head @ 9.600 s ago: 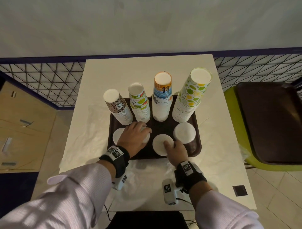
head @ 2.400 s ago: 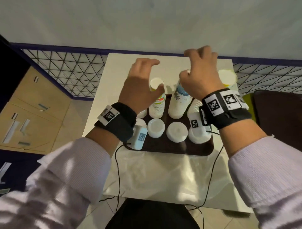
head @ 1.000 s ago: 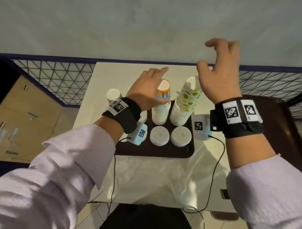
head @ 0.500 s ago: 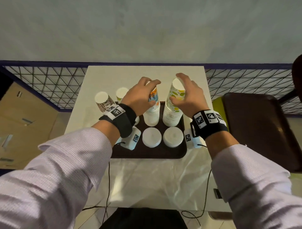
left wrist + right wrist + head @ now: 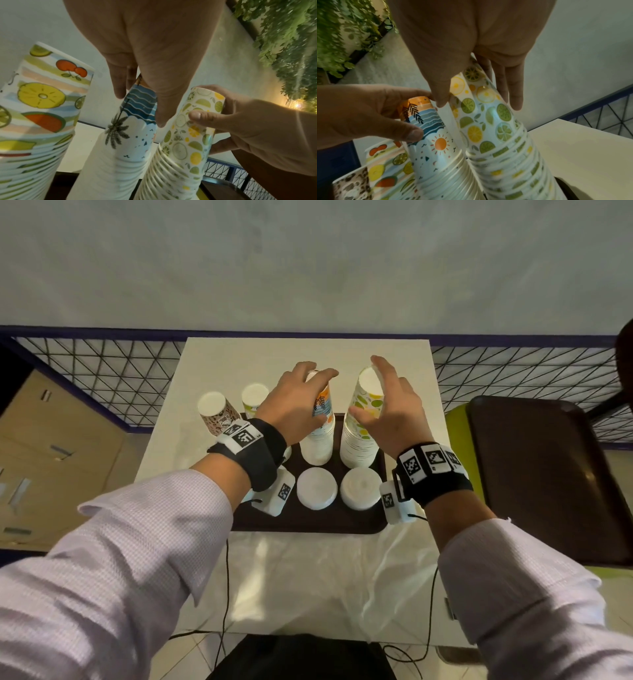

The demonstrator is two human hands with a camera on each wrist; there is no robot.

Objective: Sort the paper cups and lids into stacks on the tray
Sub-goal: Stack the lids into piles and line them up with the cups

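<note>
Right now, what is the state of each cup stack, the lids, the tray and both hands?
Beach-print cup stack: upright on tray, top gripped by left hand.
Citrus-print cup stack: upright, top gripped by right hand.
Fruit-print cup stack: upright, untouched.
Brown-print cup stack: leaning left, untouched.
Lid stacks: lying on tray front.
Tray: flat on table.

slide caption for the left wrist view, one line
Left hand grips the beach-print cup stack; right hand grips the citrus-print stack.

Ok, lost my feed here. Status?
Left hand grips beach-print stack. Right hand grips citrus-print stack. Both stacks upright on tray. Nothing blocking.
</note>
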